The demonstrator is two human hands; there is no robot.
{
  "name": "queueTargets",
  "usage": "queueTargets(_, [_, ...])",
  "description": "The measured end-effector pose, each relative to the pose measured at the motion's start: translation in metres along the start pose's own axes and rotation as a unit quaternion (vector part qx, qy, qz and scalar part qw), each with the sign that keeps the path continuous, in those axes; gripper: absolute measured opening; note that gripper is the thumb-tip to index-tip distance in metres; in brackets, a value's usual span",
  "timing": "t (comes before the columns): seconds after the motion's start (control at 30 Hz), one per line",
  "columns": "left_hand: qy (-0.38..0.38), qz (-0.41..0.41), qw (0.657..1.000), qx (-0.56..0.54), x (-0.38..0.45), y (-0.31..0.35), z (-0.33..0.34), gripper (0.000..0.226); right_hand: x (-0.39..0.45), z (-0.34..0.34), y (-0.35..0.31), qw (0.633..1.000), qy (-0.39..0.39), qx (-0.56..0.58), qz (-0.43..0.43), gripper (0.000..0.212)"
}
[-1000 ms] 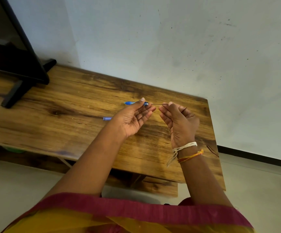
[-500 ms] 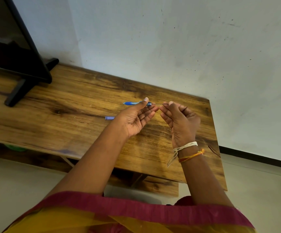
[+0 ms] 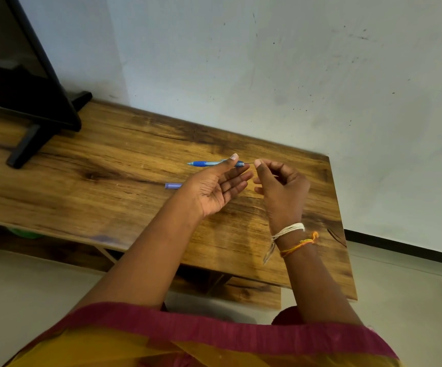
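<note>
Above the wooden table (image 3: pixel 103 197), my left hand (image 3: pixel 214 189) lies palm up and pinches a blue pen (image 3: pixel 204 163) between its thumb and fingertips. The pen lies level, its clip end pointing left. A thin dark refill (image 3: pixel 249 163) sticks out of the pen's right end. My right hand (image 3: pixel 280 192) pinches that refill between thumb and forefinger, with the other fingers curled. The two hands are almost touching. A short purple pen piece (image 3: pixel 173 185) lies on the table beside my left hand, partly hidden by it.
A black flat screen (image 3: pixel 16 75) on a black foot (image 3: pixel 24 147) stands at the table's left end. A pale wall runs right behind the table. The table's right edge is near my right wrist. Something green (image 3: pixel 24 233) sits below the table.
My right hand has moved left toward the pen, and the stretch of refill showing between the hands has grown shorter. The left hand has barely moved.
</note>
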State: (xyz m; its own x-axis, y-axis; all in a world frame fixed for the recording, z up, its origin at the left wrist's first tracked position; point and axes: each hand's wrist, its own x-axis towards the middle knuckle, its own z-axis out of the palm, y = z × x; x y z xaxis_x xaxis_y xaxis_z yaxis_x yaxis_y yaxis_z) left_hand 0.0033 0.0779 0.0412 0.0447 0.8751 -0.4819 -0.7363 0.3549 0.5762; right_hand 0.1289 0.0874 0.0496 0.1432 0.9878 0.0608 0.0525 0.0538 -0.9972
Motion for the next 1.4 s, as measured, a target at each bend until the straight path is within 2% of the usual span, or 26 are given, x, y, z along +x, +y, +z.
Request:
queueTargets(0.3, [-0.007,-0.005,1.0,-0.01,-0.004,-0.005,0.011,0.013,0.003,-0.004,0.001,0.987,-0.025,-0.127,-0.098,0.011])
queueTargets(0.5, [-0.008,-0.011,1.0,-0.024,-0.007,-0.005,0.018,0.013,0.004,-0.01,-0.004,0.985,-0.04,-0.124,-0.115,0.02])
queueTargets(0.63, [-0.018,-0.023,0.999,-0.032,-0.009,-0.007,0.017,0.017,0.007,-0.017,-0.006,0.993,-0.017,-0.073,-0.093,0.022])
queueTargets(0.77, [-0.014,-0.038,0.999,-0.032,-0.01,-0.01,0.02,0.017,0.016,-0.03,0.0,0.995,0.048,-0.062,-0.057,0.017])
queueTargets(1.0, [-0.02,-0.059,0.998,-0.022,-0.006,-0.017,0.027,0.016,0.034,-0.07,0.022,0.97,0.13,-0.2,0.038,0.016])
queueTargets(1.17, [-0.03,-0.064,0.997,-0.023,-0.004,-0.02,0.026,0.017,0.037,-0.076,0.035,0.944,0.067,-0.311,0.091,0.023])
queueTargets(1.27, [-0.035,-0.066,0.997,-0.021,-0.004,-0.022,0.026,0.017,0.036,-0.073,0.042,0.934,0.034,-0.344,0.084,0.024])
queueTargets(1.4, [-0.032,-0.065,0.997,-0.026,-0.003,-0.023,0.024,0.018,0.035,-0.071,0.048,0.921,0.028,-0.384,0.055,0.021])
